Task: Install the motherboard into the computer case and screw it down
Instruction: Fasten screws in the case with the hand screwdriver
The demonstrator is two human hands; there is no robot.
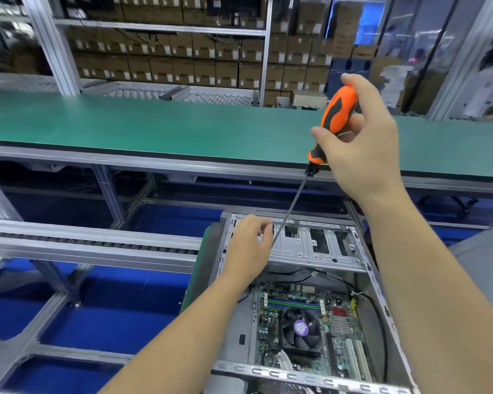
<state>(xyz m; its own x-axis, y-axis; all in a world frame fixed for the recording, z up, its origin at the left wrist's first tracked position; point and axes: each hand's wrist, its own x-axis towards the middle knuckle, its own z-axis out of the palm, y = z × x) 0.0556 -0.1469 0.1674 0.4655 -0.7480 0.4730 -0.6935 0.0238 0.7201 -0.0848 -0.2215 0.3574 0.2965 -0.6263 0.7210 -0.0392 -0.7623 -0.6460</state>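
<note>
The right hand gripped the orange screwdriver by its handle, shaft angled down toward the left hand, whose curled fingers seemed to pinch near its tip, grasp unclear. The motherboard lay inside the open computer case.

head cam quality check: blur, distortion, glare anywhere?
Head view: wide-angle bend bows the green bench edge; background boxes are soft; left hand slightly smeared; right hand, screwdriver and motherboard are sharp; even light, mild sheen on the case.
</note>
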